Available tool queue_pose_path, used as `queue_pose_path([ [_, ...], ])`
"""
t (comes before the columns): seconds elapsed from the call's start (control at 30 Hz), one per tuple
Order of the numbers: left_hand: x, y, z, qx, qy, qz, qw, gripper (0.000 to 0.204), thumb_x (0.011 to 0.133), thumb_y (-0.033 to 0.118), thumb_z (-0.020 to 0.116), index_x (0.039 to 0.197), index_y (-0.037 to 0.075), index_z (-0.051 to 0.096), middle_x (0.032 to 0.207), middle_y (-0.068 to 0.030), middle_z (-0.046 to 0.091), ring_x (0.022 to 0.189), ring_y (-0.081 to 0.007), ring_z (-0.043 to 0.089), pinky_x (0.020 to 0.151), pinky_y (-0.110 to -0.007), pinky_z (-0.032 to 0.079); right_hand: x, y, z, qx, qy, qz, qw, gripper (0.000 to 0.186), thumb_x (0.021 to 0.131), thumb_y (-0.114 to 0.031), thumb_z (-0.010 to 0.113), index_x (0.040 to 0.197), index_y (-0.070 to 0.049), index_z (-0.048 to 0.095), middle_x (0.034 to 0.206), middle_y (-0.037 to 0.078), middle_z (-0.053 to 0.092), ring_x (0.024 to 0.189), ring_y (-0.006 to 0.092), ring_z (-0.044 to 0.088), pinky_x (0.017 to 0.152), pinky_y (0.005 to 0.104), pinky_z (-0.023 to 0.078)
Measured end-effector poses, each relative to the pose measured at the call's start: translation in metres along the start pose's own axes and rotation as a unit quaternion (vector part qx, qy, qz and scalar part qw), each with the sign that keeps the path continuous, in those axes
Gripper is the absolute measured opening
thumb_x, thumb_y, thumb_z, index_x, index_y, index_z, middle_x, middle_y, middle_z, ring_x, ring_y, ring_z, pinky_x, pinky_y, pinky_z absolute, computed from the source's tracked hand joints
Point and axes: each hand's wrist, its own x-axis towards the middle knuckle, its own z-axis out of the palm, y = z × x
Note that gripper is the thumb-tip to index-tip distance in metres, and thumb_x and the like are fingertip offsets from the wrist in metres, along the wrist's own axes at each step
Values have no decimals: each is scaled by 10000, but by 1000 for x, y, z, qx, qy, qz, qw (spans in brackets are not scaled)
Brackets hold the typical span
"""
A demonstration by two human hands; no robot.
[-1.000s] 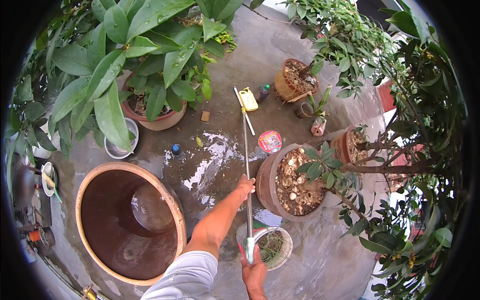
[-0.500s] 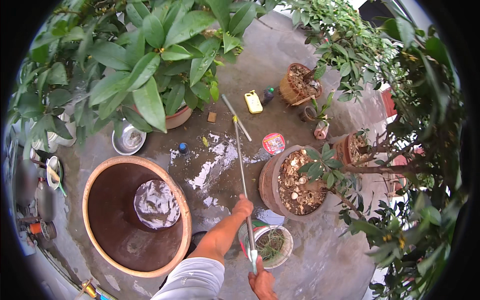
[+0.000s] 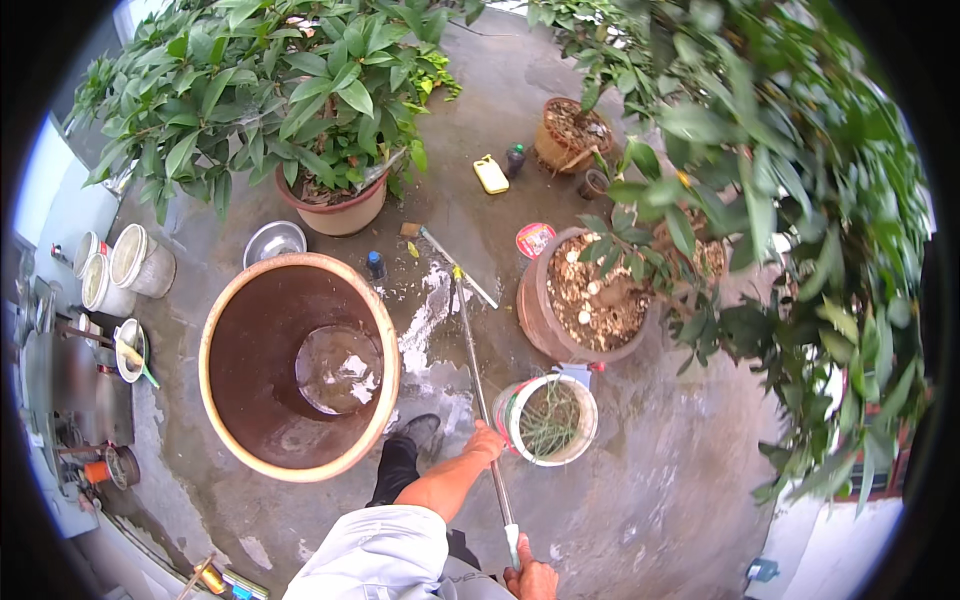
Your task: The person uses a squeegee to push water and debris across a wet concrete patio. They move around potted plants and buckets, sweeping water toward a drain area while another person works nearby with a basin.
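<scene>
A floor squeegee with a long metal pole [image 3: 473, 355] and a pale grip lies slantwise ahead of me. Its straight bar head [image 3: 458, 267], with a yellow piece at the joint, is down on the wet concrete. My left hand [image 3: 486, 440] is wrapped round the middle of the pole, the arm in a light sleeve. Near the lower edge my right hand [image 3: 532, 576] grips the pale handle end. Just right of the pole stands a white bucket [image 3: 592, 428] with grassy green plants in it. A big brown-rimmed vat [image 3: 212, 390] stands to my left, some water at its bottom.
Potted shrubs [image 3: 335, 215] stand at the far left. A wide planter [image 3: 533, 310] is at right, overhung by branches. A yellow jug [image 3: 490, 175], a dark bottle [image 3: 515, 160], a blue-capped bottle [image 3: 375, 264], a round red lid [image 3: 534, 240] and a metal basin [image 3: 275, 240] sit on the floor.
The squeegee head has come nearer to me and left, toward the blue-capped bottle. Both hands keep their hold. My view has shifted, showing more buckets at left and my dark shoe.
</scene>
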Motion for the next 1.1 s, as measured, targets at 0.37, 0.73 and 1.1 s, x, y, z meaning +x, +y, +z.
queue_pose_path([
  [0.37, -58, -135, 114, 164, -42, 105, 980, 567, 840, 254, 641, 1193, -122, 406, 929, -161, 683, 872, -248, 678, 751, -388, 550, -164, 66, 31, 47, 100, 35, 993, 345, 853, -287, 593, 1020, -1, 690, 779, 296, 645, 736, 463, 645, 664, 550, 490],
  [0.73, 29, 7, -11, -236, 21, 139, 962, 395, 887, 51, 593, 1156, -35, 316, 745, -142, 612, 492, -212, 602, 388, -351, 499, 21, -2, 12, 297, 59, -17, 953, 435, 851, -356, 679, 1086, 10, 662, 596, 162, 615, 601, 161, 580, 557, 439, 461],
  [1.1, 243, 159, -231, -64, 258, 178, 948, 516, 930, 226, 516, 1303, -51, 292, 817, -216, 636, 628, -271, 670, 553, -393, 548, 301, -191, -69, 214, 156, -225, 938, 757, 829, -218, 697, 1475, -103, 320, 1194, 282, 600, 1099, 403, 604, 908, 372, 473],
])
